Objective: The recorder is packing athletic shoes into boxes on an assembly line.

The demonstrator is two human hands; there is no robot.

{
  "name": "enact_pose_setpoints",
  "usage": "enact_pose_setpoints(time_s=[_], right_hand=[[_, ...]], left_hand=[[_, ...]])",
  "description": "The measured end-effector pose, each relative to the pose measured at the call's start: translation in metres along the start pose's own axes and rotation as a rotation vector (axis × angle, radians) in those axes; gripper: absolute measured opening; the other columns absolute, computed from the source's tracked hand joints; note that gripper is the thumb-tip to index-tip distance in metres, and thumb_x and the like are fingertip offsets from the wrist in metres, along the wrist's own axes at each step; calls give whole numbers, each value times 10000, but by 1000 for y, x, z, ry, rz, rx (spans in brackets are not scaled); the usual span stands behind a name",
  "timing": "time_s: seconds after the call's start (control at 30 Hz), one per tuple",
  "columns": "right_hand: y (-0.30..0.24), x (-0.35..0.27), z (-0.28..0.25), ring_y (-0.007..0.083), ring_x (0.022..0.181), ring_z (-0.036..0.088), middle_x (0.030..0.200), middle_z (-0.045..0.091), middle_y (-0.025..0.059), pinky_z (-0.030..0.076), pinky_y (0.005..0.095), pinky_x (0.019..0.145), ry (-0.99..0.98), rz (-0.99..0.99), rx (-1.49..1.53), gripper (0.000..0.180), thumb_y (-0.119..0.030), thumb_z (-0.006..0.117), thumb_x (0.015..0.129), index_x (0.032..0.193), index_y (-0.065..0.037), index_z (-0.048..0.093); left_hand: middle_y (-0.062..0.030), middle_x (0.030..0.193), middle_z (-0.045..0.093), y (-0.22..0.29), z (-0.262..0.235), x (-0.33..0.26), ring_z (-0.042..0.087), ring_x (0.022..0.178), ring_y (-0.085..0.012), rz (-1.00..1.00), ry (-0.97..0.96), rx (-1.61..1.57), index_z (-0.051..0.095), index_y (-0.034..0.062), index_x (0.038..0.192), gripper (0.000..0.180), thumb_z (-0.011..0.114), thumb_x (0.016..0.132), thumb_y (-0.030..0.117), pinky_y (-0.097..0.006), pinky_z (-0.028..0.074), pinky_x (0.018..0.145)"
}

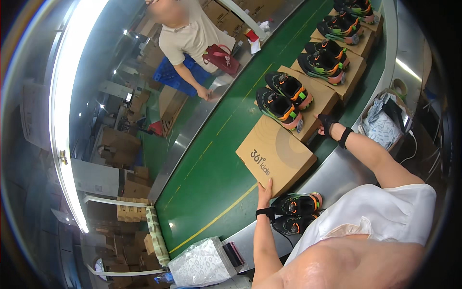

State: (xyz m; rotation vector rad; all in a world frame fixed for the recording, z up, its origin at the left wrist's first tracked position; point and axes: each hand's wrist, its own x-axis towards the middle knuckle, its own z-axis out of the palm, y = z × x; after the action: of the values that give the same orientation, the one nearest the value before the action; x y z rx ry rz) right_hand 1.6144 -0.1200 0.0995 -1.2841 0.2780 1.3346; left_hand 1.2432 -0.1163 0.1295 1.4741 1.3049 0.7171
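A closed brown shoebox (276, 154) lies on the green conveyor belt in front of me. My left hand (264, 193) grips its near left end, the thumb along the edge; a black band circles the wrist. Behind it, another shoebox (320, 94) carries a pair of black sneakers (284, 98) with orange and green trim. My right hand (327, 126), in a black fingerless glove with a black wrist strap, holds the near side of that second box, its fingers partly hidden. Beside my left forearm, more black sneakers (296, 212) rest on the metal ledge.
Farther along the belt stand several shoeboxes with sneakers (339, 26) on top. A carton of packets (382, 120) and a tape roll (399, 86) are at right. A plastic-wrapped stack (202, 262) lies at lower left. Across the belt stands a person (192, 41), one hand on the metal edge.
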Motion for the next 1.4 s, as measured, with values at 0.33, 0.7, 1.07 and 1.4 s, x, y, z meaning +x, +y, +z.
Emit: enact_pose_setpoints(time_s=[0.33,0.7,1.07,1.4], right_hand=[[21,-69,-58,111,492,369,679,419,8,286,226,363,32,-81,-62,344,-364,668,656,841,-143,481],[-10,-25,-114,171,824,493,953,495,106,415,274,648,198,-460,-51,433,-191,601,685,1052,-16,451],[12,-89,-45,370,1184,252,1244,304,188,229,622,828,346,-1608,-1660,747,-99,668,494,1190,-122,399],[37,-128,-20,311,1003,483,1076,494,173,395,311,841,-252,-1002,-738,676,-94,632,559,1171,-38,351]], left_hand=[[-146,1067,499,16,-7,9,492,941,-184,-76,-14,11,299,-9,1203,553,583,784,214,-285,398,812],[-191,1117,406,49,125,64,443,982,-231,205,-208,-55,164,-33,1222,649,575,789,221,-308,368,844],[-179,789,569,164,167,51,558,616,-229,24,-265,86,30,-31,1290,879,589,743,371,-301,457,579],[-169,1003,445,205,135,-6,510,866,-294,477,100,797,256,58,1283,759,551,724,478,-381,427,683]])
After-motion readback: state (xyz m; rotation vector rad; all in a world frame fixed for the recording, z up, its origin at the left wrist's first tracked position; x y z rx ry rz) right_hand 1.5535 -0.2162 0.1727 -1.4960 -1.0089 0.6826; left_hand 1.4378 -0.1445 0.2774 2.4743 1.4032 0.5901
